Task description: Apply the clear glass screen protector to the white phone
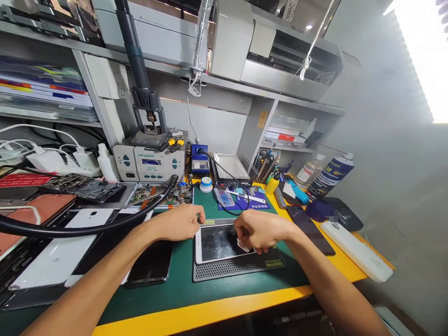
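Note:
A white-framed smartphone [217, 245] with a dark, smudged screen lies face up on a grey perforated mat [227, 270]. At its upper left corner, my left hand [184, 221] is closed with curled fingers, gripping the edge. My right hand [259, 228] is closed around a small white wipe [242, 245] and presses it against the right part of the screen. The right end of the phone is partly hidden beneath that hand.
Several phones, including a white one [61, 247], lie at the left under a black hose [87, 228]. Behind stand a soldering station [150, 161] and a tray of circuit boards [157, 193]. A spray can [331, 175] and white power bank-like case [357, 249] are at right.

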Tool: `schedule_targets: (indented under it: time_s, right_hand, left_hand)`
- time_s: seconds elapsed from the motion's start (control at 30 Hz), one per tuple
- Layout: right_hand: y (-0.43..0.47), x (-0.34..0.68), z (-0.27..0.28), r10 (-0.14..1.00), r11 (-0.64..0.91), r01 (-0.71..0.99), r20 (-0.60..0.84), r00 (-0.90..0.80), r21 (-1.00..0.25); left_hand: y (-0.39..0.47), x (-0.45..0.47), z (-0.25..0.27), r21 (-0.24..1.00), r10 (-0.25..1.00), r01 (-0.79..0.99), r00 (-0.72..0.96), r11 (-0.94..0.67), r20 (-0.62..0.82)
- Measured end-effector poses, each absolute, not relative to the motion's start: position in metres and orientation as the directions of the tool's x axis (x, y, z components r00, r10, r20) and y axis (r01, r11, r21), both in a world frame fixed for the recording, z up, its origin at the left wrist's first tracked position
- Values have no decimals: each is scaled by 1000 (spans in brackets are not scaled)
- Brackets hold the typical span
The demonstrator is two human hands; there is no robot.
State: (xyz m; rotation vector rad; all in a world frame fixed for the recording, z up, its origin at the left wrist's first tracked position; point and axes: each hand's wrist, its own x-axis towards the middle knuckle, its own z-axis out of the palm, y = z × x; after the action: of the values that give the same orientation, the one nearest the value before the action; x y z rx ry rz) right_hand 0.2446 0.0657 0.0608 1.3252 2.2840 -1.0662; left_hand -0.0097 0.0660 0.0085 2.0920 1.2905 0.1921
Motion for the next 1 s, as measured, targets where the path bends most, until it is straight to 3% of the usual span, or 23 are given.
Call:
schedule_targets:
  time_s: [0.2,0.37,0.6,1.0]
  right_hand:
    - [55,230,57,650,341,821,-517,-557,-457]
    - [51,213,53,666,477,770,-397,-631,-423]
    - [51,189,48,618,564,704,-344,-707,-431]
    - [51,176,42,625,486,660,-300,-721,-572]
  left_hand:
    - [68,-8,8,598,845,740,502,-308,-185]
    - [68,-8,7,599,845,739,502,-309,-184]
    - [67,-9,9,596,844,744,499,-302,-196]
    - [69,-10,7,623,836,723,513,-298,-195]
